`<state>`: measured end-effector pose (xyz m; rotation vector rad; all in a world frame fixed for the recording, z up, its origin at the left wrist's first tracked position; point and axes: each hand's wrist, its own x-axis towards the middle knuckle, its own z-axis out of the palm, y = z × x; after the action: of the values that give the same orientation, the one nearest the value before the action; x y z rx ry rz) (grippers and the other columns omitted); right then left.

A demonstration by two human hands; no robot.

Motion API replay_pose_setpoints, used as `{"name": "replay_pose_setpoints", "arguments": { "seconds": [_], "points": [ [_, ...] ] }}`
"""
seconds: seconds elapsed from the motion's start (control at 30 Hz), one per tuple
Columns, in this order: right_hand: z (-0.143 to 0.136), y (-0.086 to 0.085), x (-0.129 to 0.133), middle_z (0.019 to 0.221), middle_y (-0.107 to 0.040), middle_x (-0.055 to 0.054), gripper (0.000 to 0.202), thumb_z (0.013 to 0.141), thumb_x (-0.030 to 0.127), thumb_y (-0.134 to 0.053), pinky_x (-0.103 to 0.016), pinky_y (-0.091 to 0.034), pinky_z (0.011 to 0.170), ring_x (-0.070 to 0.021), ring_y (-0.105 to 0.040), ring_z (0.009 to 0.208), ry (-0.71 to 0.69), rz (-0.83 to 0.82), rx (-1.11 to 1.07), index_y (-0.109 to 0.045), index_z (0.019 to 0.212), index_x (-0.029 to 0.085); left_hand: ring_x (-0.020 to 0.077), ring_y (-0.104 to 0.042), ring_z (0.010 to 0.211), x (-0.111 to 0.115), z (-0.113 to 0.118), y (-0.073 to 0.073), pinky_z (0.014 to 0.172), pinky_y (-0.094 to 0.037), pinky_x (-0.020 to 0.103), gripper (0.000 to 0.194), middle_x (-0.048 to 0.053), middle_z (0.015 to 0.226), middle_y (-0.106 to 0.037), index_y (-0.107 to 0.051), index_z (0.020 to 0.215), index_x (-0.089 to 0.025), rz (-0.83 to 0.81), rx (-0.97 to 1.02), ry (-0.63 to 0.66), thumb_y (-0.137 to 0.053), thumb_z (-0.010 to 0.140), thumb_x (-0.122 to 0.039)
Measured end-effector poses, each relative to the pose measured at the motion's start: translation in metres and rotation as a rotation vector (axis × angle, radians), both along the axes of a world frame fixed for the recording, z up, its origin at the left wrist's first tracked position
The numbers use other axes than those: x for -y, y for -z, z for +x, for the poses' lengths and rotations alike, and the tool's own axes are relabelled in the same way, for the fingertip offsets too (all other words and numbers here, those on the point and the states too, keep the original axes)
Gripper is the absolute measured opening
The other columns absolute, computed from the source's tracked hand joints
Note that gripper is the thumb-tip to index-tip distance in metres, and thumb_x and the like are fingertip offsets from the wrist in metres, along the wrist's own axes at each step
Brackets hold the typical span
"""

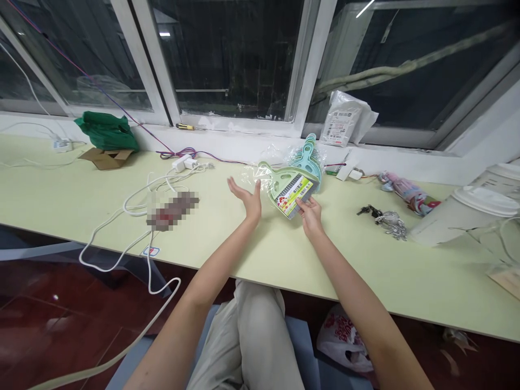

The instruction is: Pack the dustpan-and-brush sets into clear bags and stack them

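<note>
A small light-green dustpan (280,176) with a printed label card (293,195) across its front is gripped at its lower right edge by my right hand (310,215). Clear plastic film shows around the dustpan's handle. My left hand (247,199) is raised just left of it, fingers spread and thumb up, holding nothing; whether it touches the film I cannot tell. Behind the green dustpan, a stack of blue-green dustpans (307,154) lies in clear wrap against the wall, partly hidden.
White cables (134,206) and a blurred-out object (173,211) lie on the left of the table (215,244). A green bag (106,131) sits by a cardboard box (108,158). Keys (392,223), a folded umbrella (410,194) and lidded cups (459,216) are at right.
</note>
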<state>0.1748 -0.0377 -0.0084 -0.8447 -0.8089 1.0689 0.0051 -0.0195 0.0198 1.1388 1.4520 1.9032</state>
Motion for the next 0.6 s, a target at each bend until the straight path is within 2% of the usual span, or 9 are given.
{"name": "replay_pose_setpoints", "arguments": {
  "seconds": [0.03, 0.1, 0.17, 0.2, 0.27, 0.37, 0.5, 0.6],
  "points": [
    [-0.001, 0.000, 0.000, 0.085, -0.074, -0.002, 0.046, 0.053, 0.031, -0.084, -0.036, -0.059, 0.075, -0.0193, -0.069, 0.079, 0.005, 0.001, -0.006, -0.061, 0.091, 0.019, 0.0255, -0.028, 0.142, -0.002, 0.001, 0.001, 0.112, -0.032, 0.043, 0.076, 0.013, 0.153, -0.029, -0.026, 0.146, -0.024, -0.058, 0.185, 0.129, -0.059, 0.084, -0.052],
    [-0.003, 0.001, 0.001, 0.085, -0.073, -0.002, 0.045, 0.053, 0.031, -0.084, -0.036, -0.059, 0.076, -0.0195, -0.069, 0.080, 0.009, -0.003, -0.012, -0.061, 0.091, 0.019, 0.0262, -0.049, 0.128, -0.005, 0.007, 0.006, 0.101, -0.045, 0.040, 0.063, 0.014, 0.138, -0.050, -0.042, 0.136, -0.021, -0.160, 0.452, 0.489, -0.057, 0.084, -0.054],
    [-0.004, 0.002, 0.001, 0.087, -0.073, -0.003, 0.045, 0.053, 0.030, -0.083, -0.036, -0.058, 0.076, -0.0197, -0.069, 0.081, 0.016, -0.006, -0.017, -0.061, 0.091, 0.019, 0.0254, -0.061, 0.110, -0.004, 0.016, 0.011, 0.093, -0.050, 0.039, 0.051, 0.013, 0.119, -0.064, -0.055, 0.122, -0.017, -0.214, 0.553, 0.767, -0.059, 0.084, -0.051],
    [-0.004, 0.002, 0.001, 0.088, -0.073, -0.003, 0.044, 0.054, 0.030, -0.083, -0.036, -0.058, 0.077, -0.0196, -0.069, 0.083, 0.025, -0.003, -0.020, -0.061, 0.091, 0.019, 0.0246, -0.064, 0.104, -0.003, 0.022, 0.014, 0.091, -0.051, 0.038, 0.045, 0.012, 0.111, -0.067, -0.059, 0.116, -0.016, -0.225, 0.559, 0.841, -0.061, 0.084, -0.047],
    [-0.004, 0.003, 0.001, 0.092, -0.073, -0.004, 0.043, 0.057, 0.031, -0.081, -0.035, -0.058, 0.078, -0.0193, -0.068, 0.086, 0.048, 0.014, -0.025, -0.061, 0.093, 0.019, 0.0229, -0.066, 0.097, 0.001, 0.032, 0.018, 0.090, -0.051, 0.037, 0.037, 0.010, 0.103, -0.070, -0.063, 0.109, -0.015, -0.235, 0.542, 0.913, -0.065, 0.083, -0.040],
    [-0.002, 0.003, 0.000, 0.095, -0.073, -0.004, 0.041, 0.060, 0.031, -0.079, -0.034, -0.057, 0.077, -0.0189, -0.068, 0.088, 0.065, 0.034, -0.023, -0.061, 0.095, 0.020, 0.0222, -0.066, 0.097, 0.006, 0.041, 0.020, 0.092, -0.050, 0.037, 0.032, 0.010, 0.105, -0.071, -0.065, 0.106, -0.015, -0.220, 0.524, 0.994, -0.066, 0.082, -0.036],
    [-0.001, 0.003, -0.003, 0.089, -0.073, -0.003, 0.041, 0.057, 0.030, -0.080, -0.031, -0.057, 0.071, -0.0176, -0.068, 0.080, 0.044, -0.005, -0.002, -0.061, 0.091, 0.020, 0.0219, -0.066, 0.099, 0.004, 0.040, 0.022, 0.095, -0.048, 0.038, 0.035, 0.008, 0.104, -0.071, -0.065, 0.109, -0.017, -0.162, 0.528, 0.967, -0.070, 0.079, -0.034],
    [-0.001, 0.004, -0.005, 0.086, -0.073, -0.002, 0.041, 0.055, 0.030, -0.081, -0.031, -0.057, 0.069, -0.0176, -0.068, 0.076, 0.050, -0.015, 0.017, -0.061, 0.089, 0.020, 0.0207, -0.066, 0.095, 0.007, 0.043, 0.027, 0.093, -0.048, 0.038, 0.041, 0.008, 0.104, -0.071, -0.063, 0.112, -0.018, -0.201, 0.512, 0.958, -0.074, 0.075, -0.031]
  ]
}}
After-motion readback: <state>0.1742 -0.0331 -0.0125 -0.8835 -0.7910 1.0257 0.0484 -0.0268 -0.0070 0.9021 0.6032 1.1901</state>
